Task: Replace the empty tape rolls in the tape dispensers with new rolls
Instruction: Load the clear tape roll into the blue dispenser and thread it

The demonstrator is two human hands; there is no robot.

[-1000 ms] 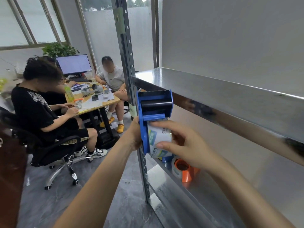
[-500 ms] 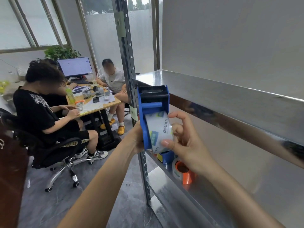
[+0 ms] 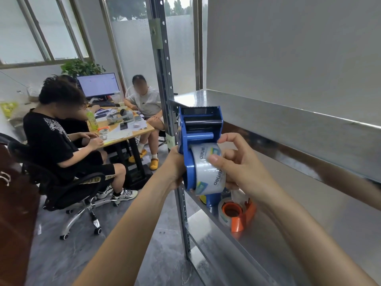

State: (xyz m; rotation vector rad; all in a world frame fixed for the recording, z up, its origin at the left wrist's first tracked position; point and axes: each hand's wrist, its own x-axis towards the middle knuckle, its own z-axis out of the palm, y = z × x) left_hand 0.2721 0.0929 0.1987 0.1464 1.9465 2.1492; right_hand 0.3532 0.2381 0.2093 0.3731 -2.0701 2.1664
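I hold a blue tape dispenser upright in front of the steel shelf, its toothed blade at the top. My left hand grips its left side from behind. A clear tape roll with printed labels sits on the dispenser's hub. My right hand wraps the roll from the right, thumb pressed on its outer face. An orange tape dispenser with a roll lies on the shelf just below my right hand.
A steel shelving unit fills the right side, with its perforated upright post directly behind the dispenser. Another blue item stands on the lower shelf. Several people sit at a desk to the left, on office chairs.
The roll has gone further onto the dispenser's hub and now sits lower and squarer. My right thumb moved onto its face. The dispenser rose slightly in view.
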